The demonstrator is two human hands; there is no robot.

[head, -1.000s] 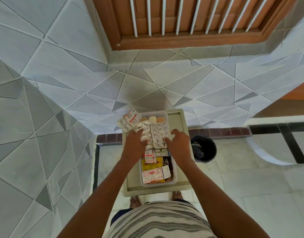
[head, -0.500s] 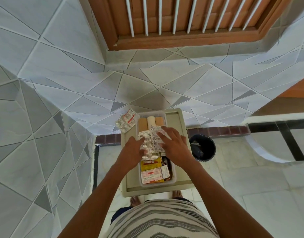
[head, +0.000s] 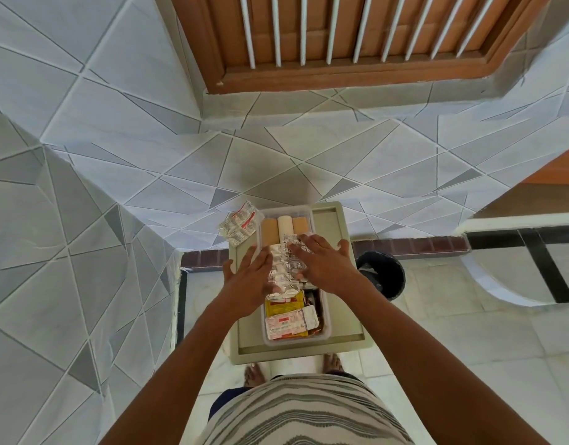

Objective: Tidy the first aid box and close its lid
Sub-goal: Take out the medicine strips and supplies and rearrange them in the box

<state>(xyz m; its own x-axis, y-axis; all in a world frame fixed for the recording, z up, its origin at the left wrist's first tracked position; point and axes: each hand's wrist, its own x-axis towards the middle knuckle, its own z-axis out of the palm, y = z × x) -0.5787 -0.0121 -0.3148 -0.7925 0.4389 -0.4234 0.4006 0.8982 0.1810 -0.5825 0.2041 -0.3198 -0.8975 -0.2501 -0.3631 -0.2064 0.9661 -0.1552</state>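
A clear plastic first aid box (head: 325,326) sits lidless on a beige stool top (head: 344,343). Three bandage rolls (head: 284,227) lie at its far end. Yellow sachets and a pink-and-white tablet strip (head: 291,322) fill the near end. A pile of silver blister strips (head: 284,268) lies across the middle. My left hand (head: 249,279) rests flat on the pile's left side with fingers straight. From the right, my right hand (head: 324,263) presses down on the pile with spread fingers. No lid is visible.
A loose bundle of blister strips (head: 239,223) lies at the stool's far left corner, overhanging the edge. A black bin (head: 384,277) stands on the floor right of the stool. Tiled walls close in at the left and behind. My bare feet (head: 254,374) are under the stool's near edge.
Both hands brought the silver strips from above the box's far end down into its middle. The fingers went from gripping the strips to lying flat on them.
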